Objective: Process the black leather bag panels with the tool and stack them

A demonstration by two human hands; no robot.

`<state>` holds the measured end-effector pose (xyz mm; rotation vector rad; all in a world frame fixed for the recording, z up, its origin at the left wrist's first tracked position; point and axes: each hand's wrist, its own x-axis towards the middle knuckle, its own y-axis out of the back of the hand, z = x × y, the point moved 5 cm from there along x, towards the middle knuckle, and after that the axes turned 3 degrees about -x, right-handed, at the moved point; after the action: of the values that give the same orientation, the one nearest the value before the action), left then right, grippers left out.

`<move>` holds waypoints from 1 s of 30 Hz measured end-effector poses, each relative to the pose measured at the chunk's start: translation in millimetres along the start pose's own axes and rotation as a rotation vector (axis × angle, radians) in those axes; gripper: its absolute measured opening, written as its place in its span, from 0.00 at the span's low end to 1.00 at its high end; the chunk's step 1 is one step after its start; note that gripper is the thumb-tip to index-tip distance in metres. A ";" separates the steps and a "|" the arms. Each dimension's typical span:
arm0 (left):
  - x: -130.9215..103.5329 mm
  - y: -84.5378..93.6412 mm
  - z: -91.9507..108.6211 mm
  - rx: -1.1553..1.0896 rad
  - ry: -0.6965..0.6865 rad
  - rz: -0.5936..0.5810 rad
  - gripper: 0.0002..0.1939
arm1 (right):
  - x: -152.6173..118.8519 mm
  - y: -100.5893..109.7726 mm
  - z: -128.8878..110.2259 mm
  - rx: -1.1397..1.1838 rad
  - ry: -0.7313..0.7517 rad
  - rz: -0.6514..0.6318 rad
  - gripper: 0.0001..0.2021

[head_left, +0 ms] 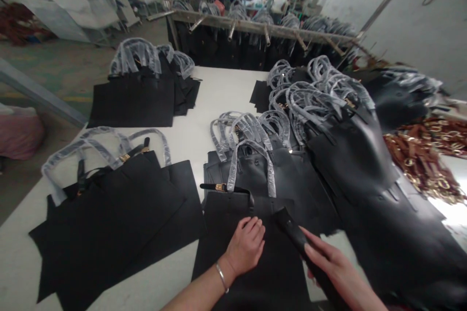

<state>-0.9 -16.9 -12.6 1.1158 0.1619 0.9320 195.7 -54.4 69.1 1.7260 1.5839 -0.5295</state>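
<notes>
In front of me lies a black leather bag panel (219, 248), its handle (251, 143) wrapped in clear plastic. A thin black strap with a gold buckle (221, 187) runs across the top of the panel and bends down towards my left hand (246, 245). That hand rests on the panel with its fingers curled in; whatever is under them is hidden. My right hand (328, 262), slightly blurred, grips a long black strip (297, 238) between thumb and fingers. The strip slants over the panel's right side, its far end near the upper edge.
More black panels with wrapped handles are fanned out at left (120, 214), stacked far left (133, 102) and heaped at right (350, 155). Brown straps with gold hardware (423, 160) lie far right. A metal rack (248, 24) of hanging bags stands behind the white table (219, 87).
</notes>
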 end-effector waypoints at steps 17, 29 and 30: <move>-11.1 -8.6 2.5 -0.073 -0.134 -0.078 0.10 | 36.8 -76.5 -20.5 -0.143 0.082 -0.201 0.33; -10.3 -8.1 1.2 -0.060 -0.134 -0.089 0.08 | 31.7 -70.6 -22.5 -0.121 -0.019 -0.205 0.40; -10.5 -8.9 1.1 -0.061 -0.136 -0.096 0.08 | 28.8 -70.1 -23.0 -0.117 -0.030 -0.205 0.39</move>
<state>-1.9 -26.2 -22.8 1.1019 0.0746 0.7679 128.2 -19.3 47.2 1.4723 1.7452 -0.5478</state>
